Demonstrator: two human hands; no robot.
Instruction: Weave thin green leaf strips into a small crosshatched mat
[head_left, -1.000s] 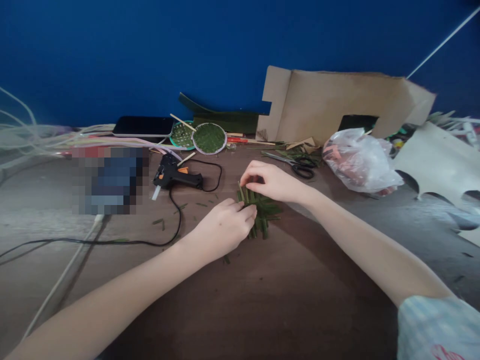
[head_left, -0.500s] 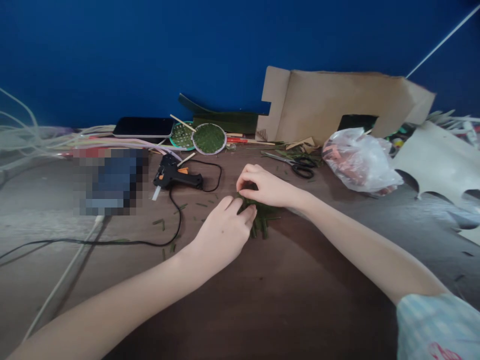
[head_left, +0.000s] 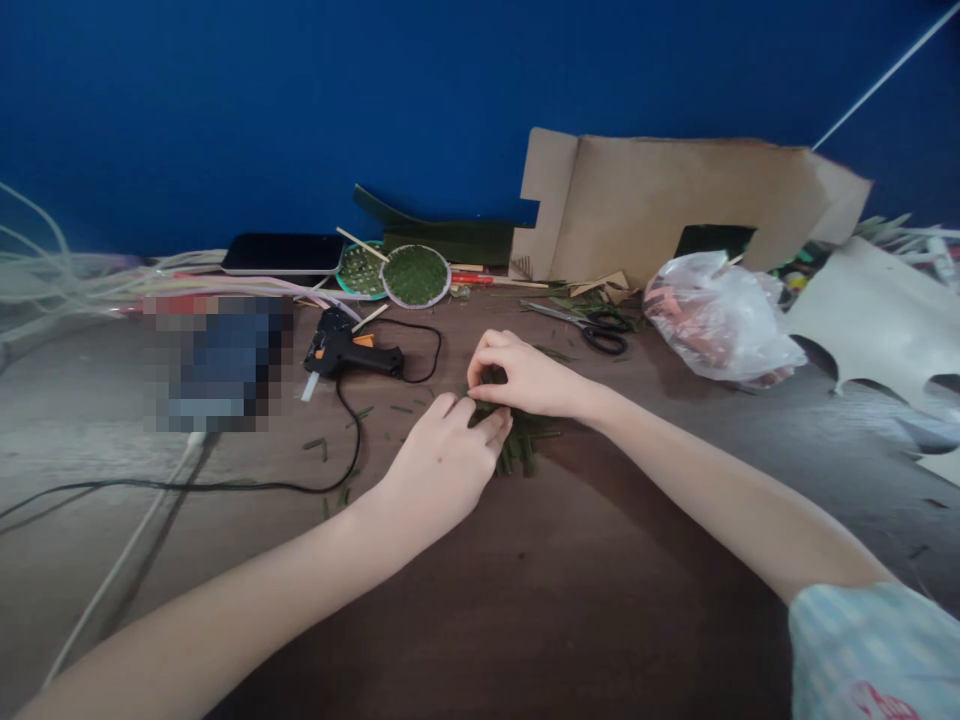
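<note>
Green leaf strips (head_left: 517, 453), some crossing one another, lie on the table under and between my two hands. My left hand (head_left: 452, 445) is closed over the near left side of the strips, its fingertips on them. From the far side my right hand (head_left: 517, 373) curls down, thumb and forefinger pinched together on a strip close to the left fingers. Both hands hide most of the green piece, so how the strips are joined cannot be seen. Left of my hands rests a black glue gun (head_left: 352, 350); beyond the right hand lie black-handled scissors (head_left: 592, 328).
Two round woven green pieces (head_left: 416, 276) lie at the back beside a dark tablet (head_left: 283, 253). A cut cardboard sheet (head_left: 660, 200) leans on the blue wall. A plastic bag (head_left: 724, 320) and white cut-out sheet (head_left: 877, 320) are at right. A black cable (head_left: 300, 489) crosses the left side.
My right hand has shifted slightly left and down, its thumb and forefinger now nearer my left fingers. The left hand has barely moved and stays on the strips.
</note>
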